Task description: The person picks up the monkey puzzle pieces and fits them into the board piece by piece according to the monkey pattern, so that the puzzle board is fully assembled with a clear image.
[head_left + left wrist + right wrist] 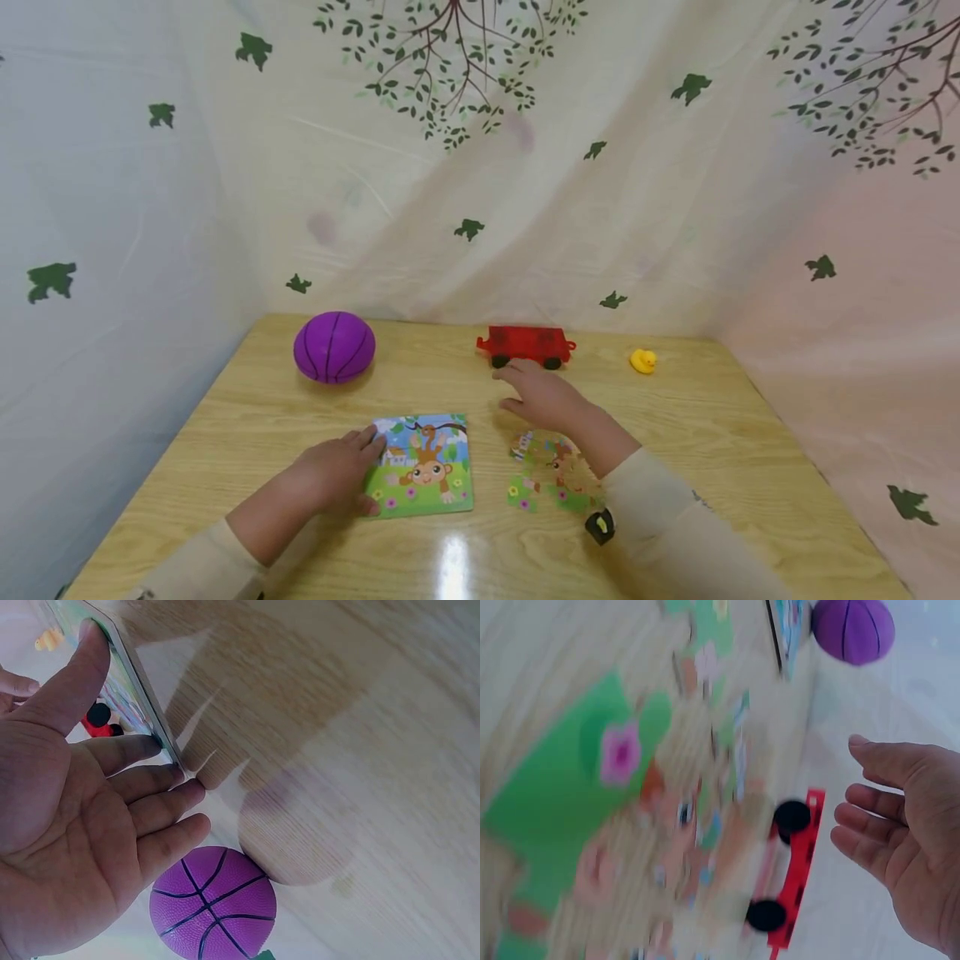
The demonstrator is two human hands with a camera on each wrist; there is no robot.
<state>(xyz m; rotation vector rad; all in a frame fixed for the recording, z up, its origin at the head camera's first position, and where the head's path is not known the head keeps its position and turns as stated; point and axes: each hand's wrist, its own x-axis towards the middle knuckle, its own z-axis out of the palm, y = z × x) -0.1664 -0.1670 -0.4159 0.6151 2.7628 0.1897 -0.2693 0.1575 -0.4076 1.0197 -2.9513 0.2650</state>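
A square picture board with a cartoon monkey lies on the wooden table. My left hand rests along the board's left edge, its thumb on the near corner. In the left wrist view, the fingers extend with their tips around the edge. Loose jigsaw puzzle pieces in matching colours lie to the board's right. Over the table beyond them, my right hand reaches out holding nothing, fingertips just in front of a red toy wagon. Its forearm hides some pieces.
A purple ball sits at the back left of the table. At the back right stands a yellow rubber duck. A small black item shows at the right sleeve. Printed cloth hangs behind the table and at both sides.
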